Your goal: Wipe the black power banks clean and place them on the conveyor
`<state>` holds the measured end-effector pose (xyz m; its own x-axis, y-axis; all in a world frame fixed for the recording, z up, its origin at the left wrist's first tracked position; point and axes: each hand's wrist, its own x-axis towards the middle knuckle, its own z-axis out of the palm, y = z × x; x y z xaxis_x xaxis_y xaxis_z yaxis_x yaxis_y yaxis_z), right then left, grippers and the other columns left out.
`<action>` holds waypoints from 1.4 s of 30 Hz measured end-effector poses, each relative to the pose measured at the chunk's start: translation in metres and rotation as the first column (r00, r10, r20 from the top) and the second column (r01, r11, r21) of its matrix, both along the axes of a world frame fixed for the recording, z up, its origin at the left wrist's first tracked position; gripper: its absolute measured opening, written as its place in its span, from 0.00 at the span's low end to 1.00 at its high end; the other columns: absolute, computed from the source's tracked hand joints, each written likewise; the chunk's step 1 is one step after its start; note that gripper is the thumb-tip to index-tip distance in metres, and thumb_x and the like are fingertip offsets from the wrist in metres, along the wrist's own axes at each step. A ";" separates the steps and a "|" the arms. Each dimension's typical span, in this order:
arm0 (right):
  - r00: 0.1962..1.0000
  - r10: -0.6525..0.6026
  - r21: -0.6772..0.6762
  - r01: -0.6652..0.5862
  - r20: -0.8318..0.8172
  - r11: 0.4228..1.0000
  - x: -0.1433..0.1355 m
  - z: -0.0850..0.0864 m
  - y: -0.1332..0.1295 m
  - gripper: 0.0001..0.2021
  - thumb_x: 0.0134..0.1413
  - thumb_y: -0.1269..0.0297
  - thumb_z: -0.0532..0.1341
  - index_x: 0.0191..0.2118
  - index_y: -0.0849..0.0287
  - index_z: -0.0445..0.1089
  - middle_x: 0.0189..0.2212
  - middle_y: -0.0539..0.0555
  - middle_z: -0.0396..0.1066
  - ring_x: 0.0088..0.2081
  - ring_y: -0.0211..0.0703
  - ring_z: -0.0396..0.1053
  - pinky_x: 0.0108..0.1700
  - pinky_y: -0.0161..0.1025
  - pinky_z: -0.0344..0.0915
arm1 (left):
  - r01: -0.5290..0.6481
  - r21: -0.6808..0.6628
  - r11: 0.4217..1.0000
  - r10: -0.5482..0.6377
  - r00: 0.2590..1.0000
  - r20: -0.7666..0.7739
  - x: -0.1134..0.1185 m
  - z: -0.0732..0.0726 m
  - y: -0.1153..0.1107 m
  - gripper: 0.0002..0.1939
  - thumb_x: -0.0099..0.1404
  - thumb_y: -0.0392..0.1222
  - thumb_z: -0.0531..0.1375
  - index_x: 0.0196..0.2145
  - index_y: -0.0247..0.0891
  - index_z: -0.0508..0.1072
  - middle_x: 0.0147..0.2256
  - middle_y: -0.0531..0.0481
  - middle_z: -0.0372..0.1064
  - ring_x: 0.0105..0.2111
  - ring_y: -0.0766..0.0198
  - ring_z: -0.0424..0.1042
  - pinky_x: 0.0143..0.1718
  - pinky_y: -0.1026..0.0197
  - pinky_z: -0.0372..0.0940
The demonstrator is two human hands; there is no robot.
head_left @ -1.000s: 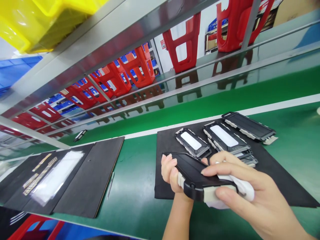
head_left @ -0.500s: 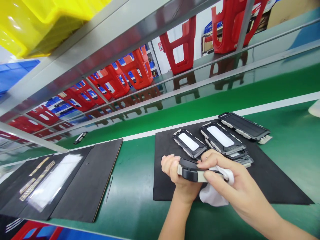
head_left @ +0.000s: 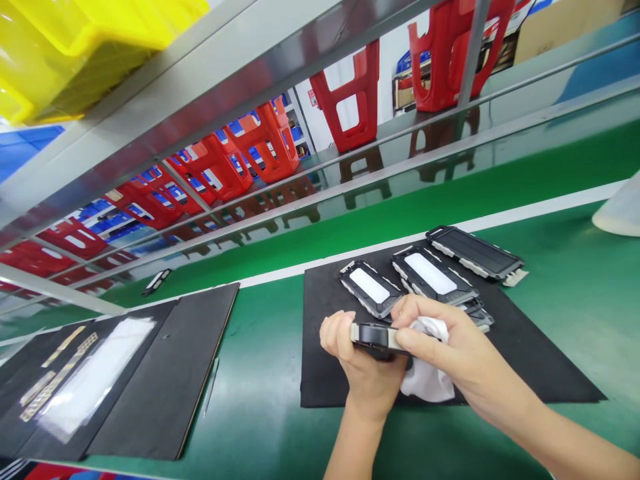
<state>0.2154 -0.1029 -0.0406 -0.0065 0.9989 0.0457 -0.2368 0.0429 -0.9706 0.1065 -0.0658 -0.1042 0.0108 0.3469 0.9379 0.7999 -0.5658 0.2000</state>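
Factory workshop: long green workbench (head_left: 260,347), metal shelf frame (head_left: 165,100), red stools (head_left: 350,100) lined up.

Brightly lit, with pale glare on the worktop (head_left: 265,373), shine on the clear plastic (head_left: 95,380), and edges stretched and softened upper left.

Both hands (head_left: 400,347) hold a black device (head_left: 376,338) above a black mat (head_left: 525,363).

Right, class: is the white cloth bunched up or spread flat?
Bunched up: the white cloth hangs in folds by the right hand.
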 end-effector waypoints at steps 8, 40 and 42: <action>1.000 0.005 -0.022 -0.005 0.016 1.000 0.000 0.000 -0.001 0.11 0.47 0.56 0.63 0.24 0.56 0.64 0.23 0.48 0.61 0.29 0.40 0.58 0.29 0.35 0.53 | 0.069 -0.013 0.998 -0.069 0.998 -0.012 -0.003 0.002 -0.003 0.36 0.54 0.38 0.62 0.56 0.29 0.49 0.42 0.39 0.55 0.44 0.52 0.59 0.44 0.43 0.62; 0.986 0.135 0.072 -0.143 0.101 0.987 0.013 -0.010 -0.002 0.12 0.60 0.54 0.55 0.38 0.52 0.73 0.37 0.50 0.70 0.42 0.43 0.66 0.44 0.36 0.60 | 0.141 -0.339 0.930 -0.072 0.975 0.208 0.002 -0.004 -0.010 0.40 0.51 0.39 0.64 0.56 0.41 0.46 0.46 0.40 0.54 0.47 0.49 0.62 0.45 0.41 0.64; 0.983 0.170 0.046 -0.173 0.065 0.984 0.014 -0.008 -0.002 0.12 0.59 0.53 0.56 0.40 0.51 0.73 0.38 0.50 0.71 0.43 0.44 0.67 0.45 0.37 0.61 | 0.176 -0.371 0.912 -0.076 0.960 0.268 0.004 -0.004 -0.012 0.39 0.52 0.40 0.63 0.56 0.41 0.47 0.47 0.38 0.54 0.48 0.48 0.62 0.45 0.41 0.63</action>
